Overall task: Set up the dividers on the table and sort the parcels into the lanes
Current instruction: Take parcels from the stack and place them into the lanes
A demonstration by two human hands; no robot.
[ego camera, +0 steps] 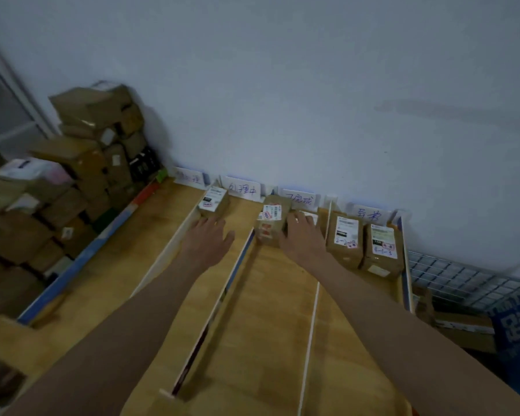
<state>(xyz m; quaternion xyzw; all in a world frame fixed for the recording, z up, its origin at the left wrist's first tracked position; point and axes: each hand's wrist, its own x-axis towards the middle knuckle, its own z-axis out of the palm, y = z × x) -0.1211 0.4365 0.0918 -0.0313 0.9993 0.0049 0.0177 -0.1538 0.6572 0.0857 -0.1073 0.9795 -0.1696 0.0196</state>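
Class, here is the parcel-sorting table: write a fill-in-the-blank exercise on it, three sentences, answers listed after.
1. The rightmost lane holds ___ parcels.
2. The right hand rests on a parcel in the ___ lane from the left.
3. The left hand holds ___.

Answers: two; third; nothing

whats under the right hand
The right hand lies flat on a brown parcel in the third lane; only its white label edge shows, the rest is covered.

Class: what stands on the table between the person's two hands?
In the head view, a white divider stands between the left hand and right hand, separating two lanes.
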